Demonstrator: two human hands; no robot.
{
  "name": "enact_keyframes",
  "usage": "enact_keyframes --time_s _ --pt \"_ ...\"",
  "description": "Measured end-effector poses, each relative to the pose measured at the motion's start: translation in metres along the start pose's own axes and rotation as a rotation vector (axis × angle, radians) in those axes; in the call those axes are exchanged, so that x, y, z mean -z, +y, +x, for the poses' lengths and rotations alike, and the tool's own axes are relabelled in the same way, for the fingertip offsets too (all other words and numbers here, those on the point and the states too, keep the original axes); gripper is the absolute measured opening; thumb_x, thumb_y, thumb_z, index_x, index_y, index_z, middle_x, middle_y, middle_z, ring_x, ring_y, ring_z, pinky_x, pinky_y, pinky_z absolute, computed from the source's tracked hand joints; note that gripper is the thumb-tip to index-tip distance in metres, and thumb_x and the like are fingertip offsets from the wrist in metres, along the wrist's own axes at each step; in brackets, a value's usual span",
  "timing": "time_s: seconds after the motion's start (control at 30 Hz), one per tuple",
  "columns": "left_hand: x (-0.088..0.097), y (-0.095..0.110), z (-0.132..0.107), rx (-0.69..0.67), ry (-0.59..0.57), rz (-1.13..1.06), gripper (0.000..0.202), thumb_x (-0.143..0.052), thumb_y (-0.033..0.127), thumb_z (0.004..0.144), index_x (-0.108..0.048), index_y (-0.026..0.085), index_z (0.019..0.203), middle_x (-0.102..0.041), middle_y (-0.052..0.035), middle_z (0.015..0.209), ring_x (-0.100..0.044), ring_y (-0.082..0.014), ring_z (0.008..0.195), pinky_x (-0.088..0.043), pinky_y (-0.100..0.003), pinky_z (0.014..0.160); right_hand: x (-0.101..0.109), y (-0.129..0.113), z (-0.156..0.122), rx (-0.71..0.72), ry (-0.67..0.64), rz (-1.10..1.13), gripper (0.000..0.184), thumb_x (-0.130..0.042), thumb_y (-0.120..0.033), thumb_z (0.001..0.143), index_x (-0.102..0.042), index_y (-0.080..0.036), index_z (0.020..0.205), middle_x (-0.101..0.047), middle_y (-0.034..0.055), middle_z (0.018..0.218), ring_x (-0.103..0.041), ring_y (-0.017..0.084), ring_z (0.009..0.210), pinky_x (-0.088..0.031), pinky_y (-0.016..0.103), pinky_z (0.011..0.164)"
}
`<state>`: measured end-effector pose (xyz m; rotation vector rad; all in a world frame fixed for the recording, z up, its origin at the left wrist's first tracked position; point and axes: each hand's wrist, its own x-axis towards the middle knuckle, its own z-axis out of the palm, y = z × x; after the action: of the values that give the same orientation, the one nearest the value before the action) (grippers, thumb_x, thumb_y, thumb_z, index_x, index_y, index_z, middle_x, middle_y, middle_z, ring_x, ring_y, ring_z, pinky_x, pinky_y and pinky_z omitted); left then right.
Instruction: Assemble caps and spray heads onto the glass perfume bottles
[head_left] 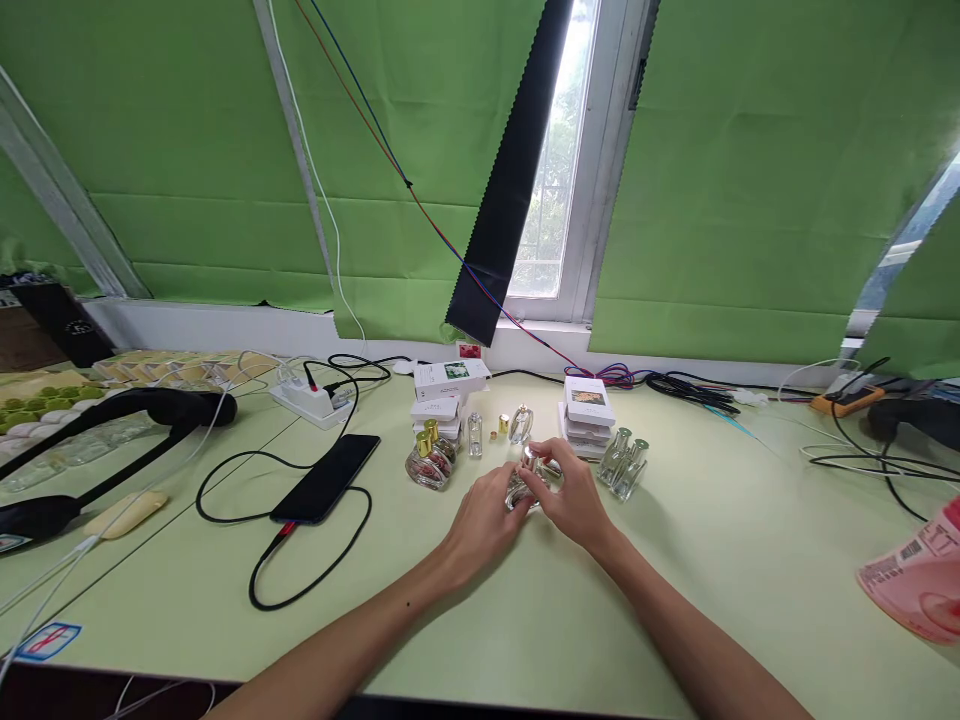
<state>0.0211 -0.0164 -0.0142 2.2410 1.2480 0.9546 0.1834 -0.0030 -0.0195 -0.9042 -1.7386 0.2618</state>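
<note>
Both hands meet at the middle of the pale green table (pixel 712 560) around a small clear glass perfume bottle (pixel 520 492). My left hand (pixel 484 520) grips the bottle's body from the left. My right hand (pixel 574 495) has its fingers curled over the bottle's silver cap (pixel 530 462). Several other small glass bottles stand close by: a gold-capped group (pixel 430 460) to the left, one slim bottle (pixel 474 435) and one rounded bottle (pixel 520 424) behind, and a silver-capped pair (pixel 624 462) to the right.
Two stacks of white boxes (pixel 447 390) (pixel 588 410) stand behind the bottles. A black phone (pixel 327 478) on a looping cable lies to the left, with a white power strip (pixel 309 400) beyond it. Cables trail along the back right; a pink packet (pixel 919 580) lies at the right edge.
</note>
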Motion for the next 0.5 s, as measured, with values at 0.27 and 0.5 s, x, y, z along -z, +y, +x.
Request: enact_keyframes --time_s 0.27,0.5 --pt "0.001 0.0019 0.0001 0.025 -0.008 0.016 0.01 -0.056 0.027 0.093 -0.06 0.02 0.1 -0.072 -0.0075 0.103 -0.065 -0.025 0.089 -0.046 -0.032 0.072 -0.0008 0.001 -0.0018 -0.039 -0.036 0.022 0.017 -0.061 -0.027 0.094 -0.057 -0.022 0.11 -0.069 0.0076 0.1 -0.065 0.023 0.096 -0.055 0.038 0.085" --pt "0.0014 0.0013 0.0001 0.022 -0.012 0.034 0.012 -0.057 0.028 0.093 -0.061 0.02 0.101 -0.072 -0.0064 0.1 -0.065 -0.0246 0.087 -0.044 -0.032 0.07 -0.0021 0.002 -0.0016 -0.033 -0.015 -0.004 0.015 -0.062 -0.025 0.092 -0.057 -0.022 0.106 -0.067 0.0058 0.095 -0.065 0.022 0.091 -0.055 0.037 0.082"
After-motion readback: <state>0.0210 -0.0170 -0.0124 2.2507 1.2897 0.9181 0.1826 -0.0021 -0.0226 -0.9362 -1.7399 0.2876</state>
